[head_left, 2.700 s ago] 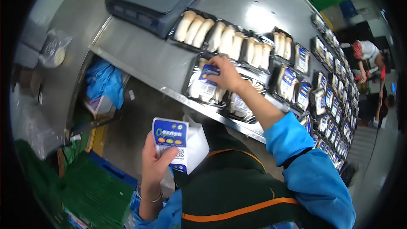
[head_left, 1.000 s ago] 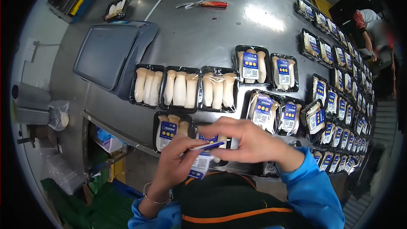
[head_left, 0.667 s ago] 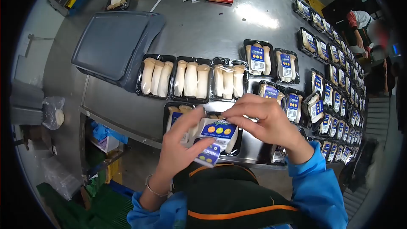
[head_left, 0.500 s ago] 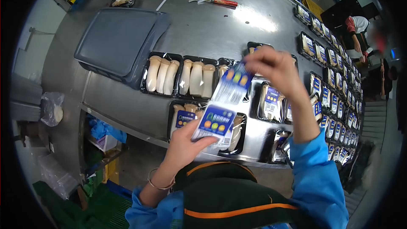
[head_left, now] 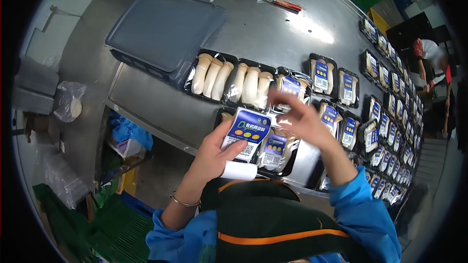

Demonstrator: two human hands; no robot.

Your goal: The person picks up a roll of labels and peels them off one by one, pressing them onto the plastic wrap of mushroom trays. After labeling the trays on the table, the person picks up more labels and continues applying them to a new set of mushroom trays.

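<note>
My left hand (head_left: pixel 213 153) grips a strip of printed labels, its thumb pressed on the front. The top label (head_left: pixel 247 129) is blue and white with coloured dots and a square code; a white backing roll (head_left: pixel 240 170) hangs below. My right hand (head_left: pixel 300 119), blurred by motion, is just in front of a labelled mushroom tray (head_left: pixel 291 86); its fingers look apart and no label shows in them. Left of that stand two wrapped trays of long pale mushrooms, one tray (head_left: pixel 212 77) and another tray (head_left: pixel 250 85), both without labels. Another labelled tray (head_left: pixel 274 151) lies below my right hand.
A grey lidded bin (head_left: pixel 163 34) stands on the steel table (head_left: pixel 263 29) at left. A red-handled knife (head_left: pixel 286 5) lies at the back. Rows of labelled packs (head_left: pixel 390 126) fill the right side. Another person (head_left: pixel 431 61) is at far right.
The label that was in my right hand now lies on the third tray of the back row. My right hand has moved lower, and the view has shifted.
</note>
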